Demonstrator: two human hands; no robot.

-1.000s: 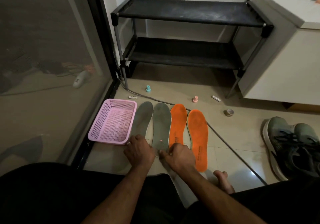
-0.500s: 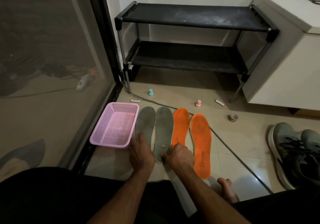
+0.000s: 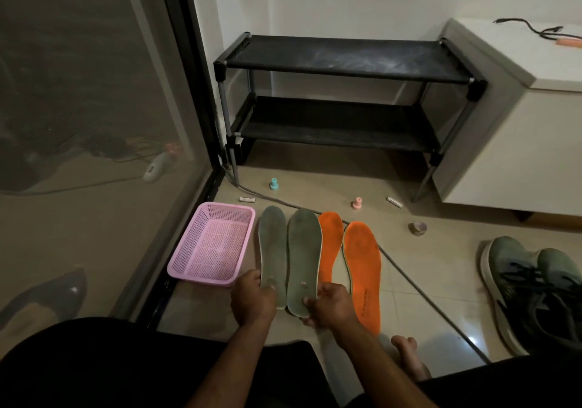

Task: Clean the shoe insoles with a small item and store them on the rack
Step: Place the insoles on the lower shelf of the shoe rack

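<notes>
From the head camera, the left hand (image 3: pixel 253 301) is pinching the heel of the left grey insole (image 3: pixel 272 251), while the right hand (image 3: pixel 330 306) is gripping the heel of the right grey insole (image 3: pixel 303 256). Two orange insoles (image 3: pixel 361 269) are lying just right of the right hand's grip. The black rack (image 3: pixel 345 99) is standing well beyond both grips.

2 grey insoles (image 3: pixel 288 250) | 2 orange insoles (image 3: pixel 362 266) | 1 basket (image 3: pixel 189 266) | 2 shoes (image 3: pixel 529 284)
</notes>
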